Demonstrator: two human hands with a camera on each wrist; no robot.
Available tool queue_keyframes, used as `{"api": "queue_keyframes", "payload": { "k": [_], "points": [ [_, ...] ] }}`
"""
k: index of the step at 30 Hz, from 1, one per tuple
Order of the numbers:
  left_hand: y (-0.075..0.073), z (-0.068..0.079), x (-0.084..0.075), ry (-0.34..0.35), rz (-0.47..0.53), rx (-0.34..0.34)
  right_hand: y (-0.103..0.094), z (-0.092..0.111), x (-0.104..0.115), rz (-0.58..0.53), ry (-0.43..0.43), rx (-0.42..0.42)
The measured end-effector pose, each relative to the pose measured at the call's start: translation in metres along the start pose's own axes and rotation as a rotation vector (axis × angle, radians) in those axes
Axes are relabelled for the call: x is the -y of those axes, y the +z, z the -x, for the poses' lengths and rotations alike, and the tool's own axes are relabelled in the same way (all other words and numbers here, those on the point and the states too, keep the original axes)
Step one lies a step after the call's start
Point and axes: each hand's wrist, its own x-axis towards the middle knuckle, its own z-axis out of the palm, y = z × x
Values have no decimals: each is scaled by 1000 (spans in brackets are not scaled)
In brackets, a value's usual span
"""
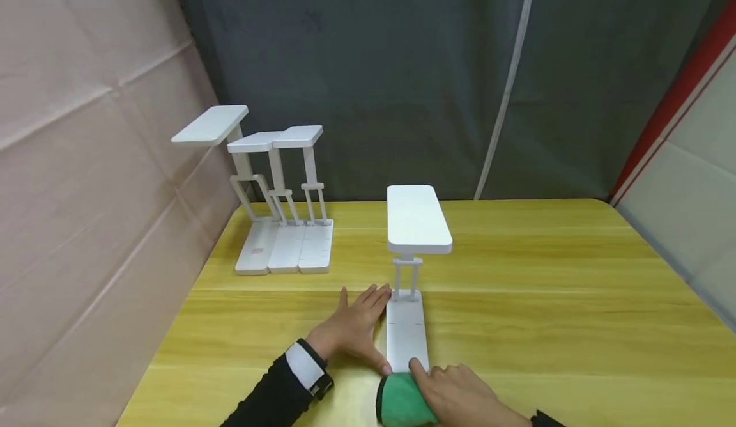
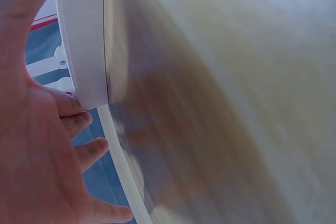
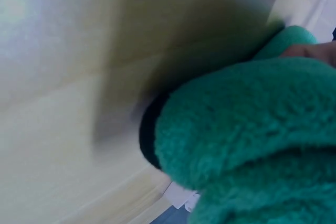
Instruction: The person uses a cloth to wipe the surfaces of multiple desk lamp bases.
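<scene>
A white folding stand (image 1: 415, 219) is upright near the table's middle, its flat plate raised on a jointed stem above a long base (image 1: 406, 331). My left hand (image 1: 353, 328) lies spread along the base's left side, thumb by the front corner and fingertips at the rear. In the left wrist view, the fingers reach round the end of the white base (image 2: 84, 40). My right hand (image 1: 460, 398) grips a folded green cloth (image 1: 405, 398) right at the base's front edge. Up close in the right wrist view, the fluffy cloth (image 3: 236, 114) has a black border and covers most of that hand.
Several similar white stands (image 1: 284, 248) stand side by side at the table's back left. Behind the wooden table (image 1: 575, 299) hangs a dark grey curtain (image 1: 356, 75). A pale cloth wall (image 1: 103, 190) borders the left side, and a white panel (image 1: 707, 133) the right.
</scene>
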Motion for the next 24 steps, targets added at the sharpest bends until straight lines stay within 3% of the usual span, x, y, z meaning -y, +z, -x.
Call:
{"api": "queue_keyframes", "payload": {
  "k": [7,14,18,24],
  "points": [
    [1,-1,1,-1,24,-2,-3,12,-5,-64,161,133],
    [2,-1,2,-6,34,10,-11,33,-22,-131,243,186],
    [2,-1,2,-4,46,17,-25,41,-31,-206,217,198],
    [2,0,2,-1,45,18,-28,25,-20,-159,53,111]
  ]
}}
